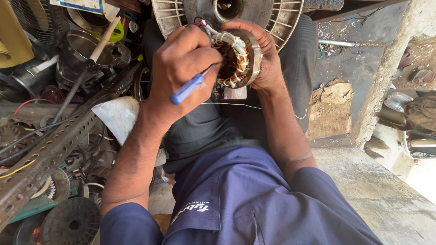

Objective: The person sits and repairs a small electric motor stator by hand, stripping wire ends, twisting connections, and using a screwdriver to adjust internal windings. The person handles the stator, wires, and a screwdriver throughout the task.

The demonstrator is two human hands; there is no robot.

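1. The right hand (268,54) grips a round motor winding (238,56) by its metal ring, fingers curled tight around the rim, holding it up above the lap, just in front of a pale slotted motor housing (286,18).
2. The left hand (181,68) is clenched on a screwdriver (188,88) with a blue handle; the handle juts out below the fist and the shaft points into the copper coils. Whether the tip touches them cannot be told.
3. A thin white thread (240,105) trails from the winding across the dark trousers.
4. To the person's left lie a perforated metal bar (50,149), a wooden-handled hammer (97,45), a white cloth (119,115) and loose wire spools.
5. Judged risk: the tip sits close to fine copper wire, so a hard push could scrape the coating or snap a strand.
6. A slip of the shaft could also jab the right palm, which sits directly behind the ring.
7. The winding has no rest under it; a loosened grip would drop it onto the lap or the scrap beside.
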